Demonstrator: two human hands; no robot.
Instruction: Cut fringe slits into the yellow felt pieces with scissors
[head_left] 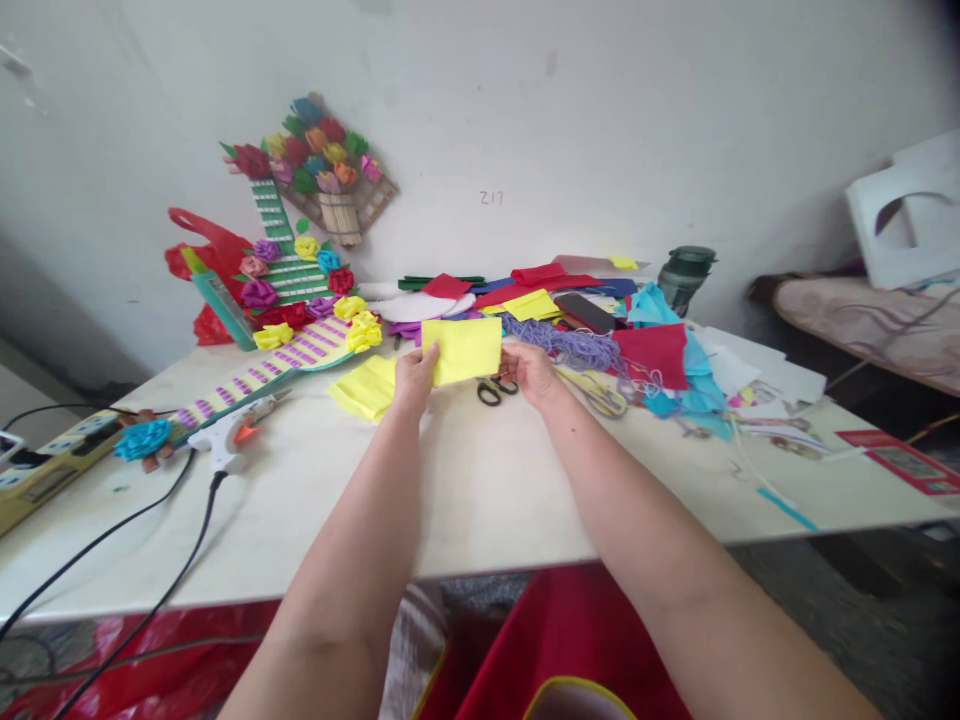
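Note:
A small rectangular yellow paper sheet [462,350] is held up over the table. My left hand [417,378] pinches its left edge, with the thumb on the front face. At the opposite edge, the fingers of my right hand [531,372] are closed near the lower right corner. More yellow paper [364,388] lies on the table behind my left hand. Black-handled scissors [489,392] rest beneath the sheet by my right hand, their blades hidden. Yellow-handled scissors [600,393] lie to the right of that hand.
On the left, a glue gun [221,440] trails a black cord near a power strip [56,465] and a flower-decorated panel [281,360]. Purple yarn [566,345], red paper [652,355] and blue paper [694,370] pile up behind and right. A dark bottle [684,278] stands by the wall.

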